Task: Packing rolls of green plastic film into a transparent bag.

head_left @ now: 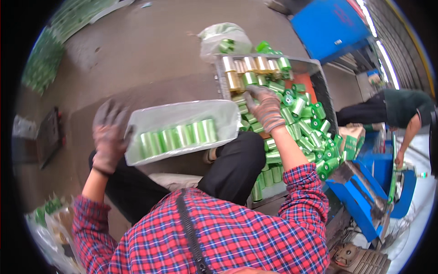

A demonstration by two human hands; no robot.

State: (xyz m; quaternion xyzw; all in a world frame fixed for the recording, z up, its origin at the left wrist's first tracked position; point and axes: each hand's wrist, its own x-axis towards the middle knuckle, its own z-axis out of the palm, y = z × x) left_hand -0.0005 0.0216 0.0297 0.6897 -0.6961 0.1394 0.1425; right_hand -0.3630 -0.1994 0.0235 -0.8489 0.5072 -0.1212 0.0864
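Plaid shirt (223, 233), bagged green rolls (169, 138) between right hand (266, 107), grip unclear, and spread-fingered left hand (108, 134)

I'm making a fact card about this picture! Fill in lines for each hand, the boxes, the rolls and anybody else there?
Left hand: gloved, fingers spread, by the left end of the white container
Right hand: gloved, over the big bin; can't tell if it grips a roll
In the white container: a row of shiny green rolls
In the bin: jumbled green rolls, plus gold-toned rolls in the far left corner
Somebody else: a co-worker, bending over at the right
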